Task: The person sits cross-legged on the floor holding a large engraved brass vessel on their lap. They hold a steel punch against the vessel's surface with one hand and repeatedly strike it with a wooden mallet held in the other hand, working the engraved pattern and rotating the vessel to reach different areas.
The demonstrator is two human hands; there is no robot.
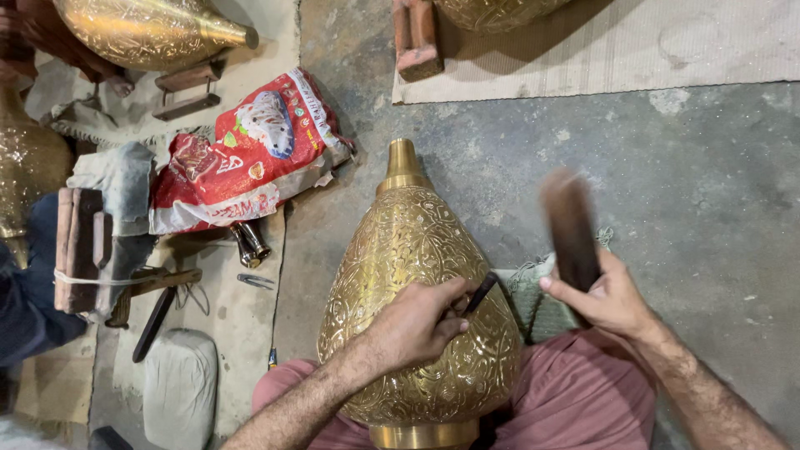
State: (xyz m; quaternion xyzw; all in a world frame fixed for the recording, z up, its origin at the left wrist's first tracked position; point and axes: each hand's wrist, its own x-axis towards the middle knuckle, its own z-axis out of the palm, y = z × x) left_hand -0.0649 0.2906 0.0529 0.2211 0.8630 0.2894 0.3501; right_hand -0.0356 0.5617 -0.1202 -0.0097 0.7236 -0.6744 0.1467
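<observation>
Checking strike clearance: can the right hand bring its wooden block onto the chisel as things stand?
Probably yes. The right hand holds the wooden block raised beside the chisel, which the left hand holds against the brass vase; nothing lies between.

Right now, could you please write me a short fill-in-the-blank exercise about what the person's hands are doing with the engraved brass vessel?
1. The left hand presses a thin dark ____ against the engraved brass vessel.
2. The right hand grips a dark wooden mallet, raised and ____ by motion.
3. The vessel lies across the person's ____, its narrow neck pointing away.
4. On the floor to the left lies a crumpled red and ____ bag.

Missing words: chisel; blurred; lap; white
</observation>
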